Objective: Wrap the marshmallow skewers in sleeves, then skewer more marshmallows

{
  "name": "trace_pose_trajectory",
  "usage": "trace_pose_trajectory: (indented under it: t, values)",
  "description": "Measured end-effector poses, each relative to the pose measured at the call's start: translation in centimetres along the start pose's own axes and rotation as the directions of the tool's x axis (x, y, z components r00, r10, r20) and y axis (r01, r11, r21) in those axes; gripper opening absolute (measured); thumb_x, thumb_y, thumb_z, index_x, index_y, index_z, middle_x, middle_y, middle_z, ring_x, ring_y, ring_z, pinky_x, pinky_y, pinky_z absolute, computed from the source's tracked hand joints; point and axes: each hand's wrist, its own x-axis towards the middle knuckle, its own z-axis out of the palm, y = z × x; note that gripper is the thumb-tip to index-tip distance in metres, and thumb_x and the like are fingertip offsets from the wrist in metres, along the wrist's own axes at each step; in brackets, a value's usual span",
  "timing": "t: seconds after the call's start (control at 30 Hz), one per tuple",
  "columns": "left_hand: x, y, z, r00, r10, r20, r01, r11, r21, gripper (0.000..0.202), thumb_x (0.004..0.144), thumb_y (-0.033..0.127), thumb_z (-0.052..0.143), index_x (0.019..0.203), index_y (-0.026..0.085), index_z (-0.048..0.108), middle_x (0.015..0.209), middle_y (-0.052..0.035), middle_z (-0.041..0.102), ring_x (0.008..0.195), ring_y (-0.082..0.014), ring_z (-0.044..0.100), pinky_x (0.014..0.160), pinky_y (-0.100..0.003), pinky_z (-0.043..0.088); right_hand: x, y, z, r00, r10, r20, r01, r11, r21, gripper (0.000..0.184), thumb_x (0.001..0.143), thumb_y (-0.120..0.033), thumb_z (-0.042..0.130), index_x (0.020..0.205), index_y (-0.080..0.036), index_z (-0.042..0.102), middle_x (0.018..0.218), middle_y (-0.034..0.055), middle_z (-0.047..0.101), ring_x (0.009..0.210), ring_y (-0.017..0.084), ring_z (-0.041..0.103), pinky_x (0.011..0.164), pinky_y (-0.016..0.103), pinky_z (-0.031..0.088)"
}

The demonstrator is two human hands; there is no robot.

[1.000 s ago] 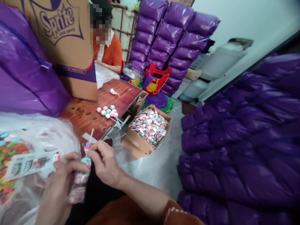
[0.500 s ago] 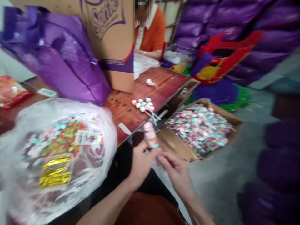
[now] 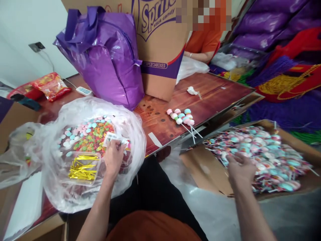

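My left hand [image 3: 114,157] reaches into the clear plastic bag [image 3: 136,134] spread on the table, its fingers closed on a small printed wrapper [image 3: 127,143]. Beside it lie ring-shaped candies [image 3: 92,137] in orange, green and yellow, and pastel candies [image 3: 69,142]. A clear tray of gold twist ties [image 3: 84,169] sits just left of my wrist. My right hand [image 3: 241,169], somewhat blurred, is over the near left part of a cardboard box heaped with wrapped candy sticks [image 3: 265,150]. Its fingers look apart, and I see nothing held in them.
Several unwrapped candy sticks [image 3: 180,117] lie near the table edge. Behind them stand a purple zip bag [image 3: 112,63] and a tall printed carton [image 3: 160,43]. A co-worker in an orange top [image 3: 205,43] sits across the table. A red snack packet [image 3: 51,87] lies at left.
My hands were together at a wrapped candy stick and have moved apart. The left went to the printed wrappers, the right to the box. The stick is no longer between them; the view swung left.
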Motion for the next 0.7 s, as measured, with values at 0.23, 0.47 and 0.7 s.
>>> trace_pose_trajectory:
  t: [0.23, 0.47, 0.7]
  values:
    - [0.1, -1.2, -1.1, 0.999, -0.018, 0.036, 0.027, 0.967, -0.254, 0.019, 0.086, 0.036, 0.061, 0.084, 0.022, 0.073, 0.078, -0.0052, 0.073, 0.073, -0.0218, 0.064, 0.072, -0.030, 0.043, -13.0, -6.7, -0.5, 0.934, -0.314, 0.170, 0.247, 0.912, 0.328, 0.030, 0.087, -0.037, 0.057, 0.105, -0.016, 0.070, 0.094, 0.0121, 0.069, 0.076, 0.022, 0.063, 0.072, 0.039, 0.054]
    - [-3.3, 1.1, -3.7, 0.981, 0.167, -0.095, -0.192, 0.841, -0.506, 0.017, 0.086, 0.035, 0.064, 0.083, 0.024, 0.076, 0.082, -0.0048, 0.071, 0.078, -0.0204, 0.062, 0.077, -0.029, 0.045, -21.3, -17.9, -0.6, 0.552, -0.602, 0.577, 0.090, 0.731, 0.676, 0.015, 0.087, -0.029, 0.064, 0.096, -0.020, 0.072, 0.091, 0.0048, 0.071, 0.075, 0.017, 0.063, 0.070, 0.030, 0.051]
    - [-7.4, 2.7, -3.2, 0.962, -0.201, 0.186, 0.261, 0.466, -0.846, 0.033, 0.075, 0.049, 0.078, 0.082, 0.017, 0.073, 0.065, -0.0006, 0.058, 0.056, -0.0107, 0.047, 0.053, -0.021, 0.040, -23.2, -21.2, 0.9, 0.499, -0.566, 0.656, -0.202, 0.660, 0.723, 0.016, 0.079, -0.028, 0.067, 0.067, -0.018, 0.063, 0.064, -0.0032, 0.059, 0.061, 0.012, 0.052, 0.060, 0.025, 0.043]
